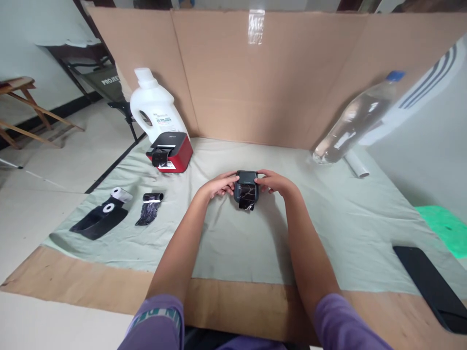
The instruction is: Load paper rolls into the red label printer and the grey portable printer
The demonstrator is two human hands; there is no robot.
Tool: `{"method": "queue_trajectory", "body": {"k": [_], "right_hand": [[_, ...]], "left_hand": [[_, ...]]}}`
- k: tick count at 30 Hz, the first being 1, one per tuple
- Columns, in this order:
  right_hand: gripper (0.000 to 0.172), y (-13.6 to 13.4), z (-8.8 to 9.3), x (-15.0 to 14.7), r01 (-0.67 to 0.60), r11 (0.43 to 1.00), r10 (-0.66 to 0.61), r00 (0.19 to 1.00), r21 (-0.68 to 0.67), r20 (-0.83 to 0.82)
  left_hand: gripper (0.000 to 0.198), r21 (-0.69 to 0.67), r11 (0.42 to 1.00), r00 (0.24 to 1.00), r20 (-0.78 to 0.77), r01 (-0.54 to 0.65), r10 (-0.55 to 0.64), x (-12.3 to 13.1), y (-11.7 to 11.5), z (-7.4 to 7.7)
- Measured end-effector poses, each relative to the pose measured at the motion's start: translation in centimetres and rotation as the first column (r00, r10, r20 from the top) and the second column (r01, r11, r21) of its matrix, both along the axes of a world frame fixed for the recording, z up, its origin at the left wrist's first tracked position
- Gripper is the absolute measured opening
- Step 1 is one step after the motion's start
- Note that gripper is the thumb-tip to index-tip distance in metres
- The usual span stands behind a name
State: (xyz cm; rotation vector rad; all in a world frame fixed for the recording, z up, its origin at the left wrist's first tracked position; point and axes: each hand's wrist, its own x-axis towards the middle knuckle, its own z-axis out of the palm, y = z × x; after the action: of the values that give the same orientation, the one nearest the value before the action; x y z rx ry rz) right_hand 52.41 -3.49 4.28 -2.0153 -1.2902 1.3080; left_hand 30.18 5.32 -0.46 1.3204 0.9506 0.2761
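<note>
A small dark label printer [246, 189] sits on the pale green cloth [233, 238] at the centre, with a strip of black ribbon hanging out of its front. My left hand [219, 185] grips its left side with curled fingers. My right hand [274, 183] holds its right side, fingers closed on the top edge. Both forearms reach forward from purple sleeves.
A red and black printer [170, 151] stands at the back left beside a white jug [153, 108]. Black ribbon rolls [105, 216] and a ribbon piece [150, 208] lie at the left. A clear plastic bottle [355, 121] leans at the right; a black phone [430, 284] lies near right. A cardboard wall [255, 82] stands behind.
</note>
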Motion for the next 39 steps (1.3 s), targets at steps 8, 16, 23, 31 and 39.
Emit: {"method": "queue_trajectory", "body": {"k": [8,16,23,31,39], "right_hand": [[0.047,-0.1,0.2,0.3,-0.035,0.997,0.034,0.999,-0.074,-0.019],[0.049,0.2,-0.1,0.6,-0.085,0.991,0.081,0.996,-0.107,-0.039],[0.055,0.0,-0.1,0.7,-0.104,0.99,0.1,0.994,-0.097,-0.041],[0.052,0.0,-0.1,0.1,-0.082,0.993,0.08,0.996,-0.086,-0.027],[0.041,0.7,-1.1,-0.7,-0.012,1.0,0.012,1.0,-0.007,-0.014]], "left_hand": [[0.054,0.037,0.999,0.998,-0.058,0.011,-0.009,0.4,-0.2,0.0],[0.067,0.078,0.997,0.996,-0.09,0.018,-0.011,0.7,-0.9,0.7],[0.077,0.093,0.995,0.994,-0.105,0.018,-0.008,0.7,-0.9,0.5],[0.081,0.12,0.993,0.991,-0.131,-0.015,0.031,1.0,-1.4,1.0],[0.059,0.168,0.985,0.987,-0.147,-0.046,0.071,1.7,-1.6,1.3]]}}
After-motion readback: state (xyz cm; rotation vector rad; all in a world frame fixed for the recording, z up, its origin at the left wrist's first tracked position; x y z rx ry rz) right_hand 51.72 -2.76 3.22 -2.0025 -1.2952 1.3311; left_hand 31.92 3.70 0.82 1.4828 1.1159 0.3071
